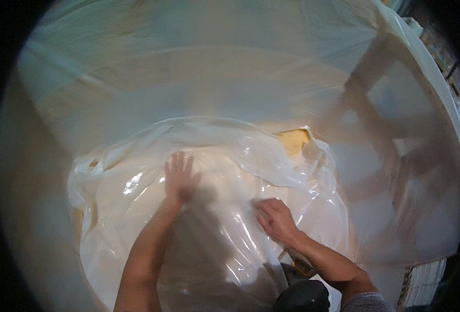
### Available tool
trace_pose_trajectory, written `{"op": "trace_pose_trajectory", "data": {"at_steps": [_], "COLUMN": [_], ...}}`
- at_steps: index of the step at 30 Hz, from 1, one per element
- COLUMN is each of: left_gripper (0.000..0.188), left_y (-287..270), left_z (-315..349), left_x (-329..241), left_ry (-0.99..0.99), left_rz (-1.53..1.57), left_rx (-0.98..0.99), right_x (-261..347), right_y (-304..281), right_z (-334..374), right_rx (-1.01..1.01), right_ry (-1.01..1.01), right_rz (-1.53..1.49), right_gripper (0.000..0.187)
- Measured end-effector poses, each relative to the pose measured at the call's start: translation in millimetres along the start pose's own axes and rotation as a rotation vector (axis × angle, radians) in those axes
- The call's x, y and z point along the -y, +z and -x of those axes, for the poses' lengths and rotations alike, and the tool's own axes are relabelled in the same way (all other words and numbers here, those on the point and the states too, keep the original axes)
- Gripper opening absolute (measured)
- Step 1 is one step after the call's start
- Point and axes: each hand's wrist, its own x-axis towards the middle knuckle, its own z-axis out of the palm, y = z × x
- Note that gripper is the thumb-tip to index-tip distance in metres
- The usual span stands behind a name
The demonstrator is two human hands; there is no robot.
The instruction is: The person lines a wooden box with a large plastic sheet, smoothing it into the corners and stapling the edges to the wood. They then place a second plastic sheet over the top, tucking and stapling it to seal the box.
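Note:
A clear plastic sheet (230, 229) lies loosely, with shiny creases, over a wide pale cream object (126, 208) in front of me. My left hand (182, 179) rests flat on the covered top, left of the middle, fingers spread. To the right and a little nearer, my right hand (275, 218) is closed with its fingers curled at the plastic. Folds run through the film beside it. At the far right corner, a yellow piece (294, 140) shows between gathered folds; I cannot tell its material.
Large translucent sheeting (230, 93) spreads beyond and around the covered object, with blurred brown bars (370, 104) behind it on the right. A dark rounded thing (302, 297) is at the lower edge. A ribbed pale stack (422, 283) stands at the lower right.

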Motion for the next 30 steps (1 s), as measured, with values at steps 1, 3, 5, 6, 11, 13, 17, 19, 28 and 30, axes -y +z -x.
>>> {"op": "trace_pose_trajectory", "data": {"at_steps": [1, 3, 5, 6, 11, 13, 17, 19, 28, 30], "left_gripper": [0.066, 0.068, 0.066, 0.063, 0.050, 0.050, 0.051, 0.052, 0.061, 0.059], "left_y": [-2.8, -10.7, -20.7, -23.9, -19.8, -8.3, 9.6, 12.6, 28.9, 28.6], "left_z": [-2.0, -8.2, -13.9, -16.1, -32.1, -36.4, -32.7, -30.1, -32.3, -29.1], "left_x": [-0.2, -2.8, -6.9, -12.2, -43.4, -54.2, -59.3, -56.5, -38.9, -35.1], "left_ry": [-0.028, -0.067, -0.114, -0.131, 0.030, -0.003, -0.033, -0.012, -0.056, -0.036], "left_rz": [-0.005, -0.002, -0.005, -0.012, 0.167, 0.141, 0.009, 0.012, -0.037, -0.005], "left_rx": [0.051, 0.167, 0.241, 0.194, -0.034, 0.020, 0.014, -0.033, 0.049, -0.052], "right_x": [5.1, 13.7, 13.4, 12.5, 11.5, 14.1, 8.9, 5.5, 14.6, 15.6], "right_y": [-17.6, -52.5, -76.5, -82.4, -83.8, -75.9, -65.8, -60.5, -42.9, -41.0], "right_z": [17.7, 57.5, 95.1, 116.1, 214.9, 237.6, 246.4, 239.9, 219.0, 218.1], "right_rx": [0.004, 0.074, 0.076, 0.047, 0.118, 0.106, 0.358, 0.442, 0.722, 0.699], "right_ry": [0.064, 0.332, 0.539, 0.602, 0.650, 0.563, 0.553, 0.506, 0.616, 0.654], "right_rz": [0.006, -0.044, -0.037, -0.008, 0.086, 0.075, 0.110, 0.072, 0.347, 0.287], "right_gripper": [0.025, 0.025, 0.025, 0.025, 0.036, 0.045, 0.063, 0.068, 0.083, 0.085]}}
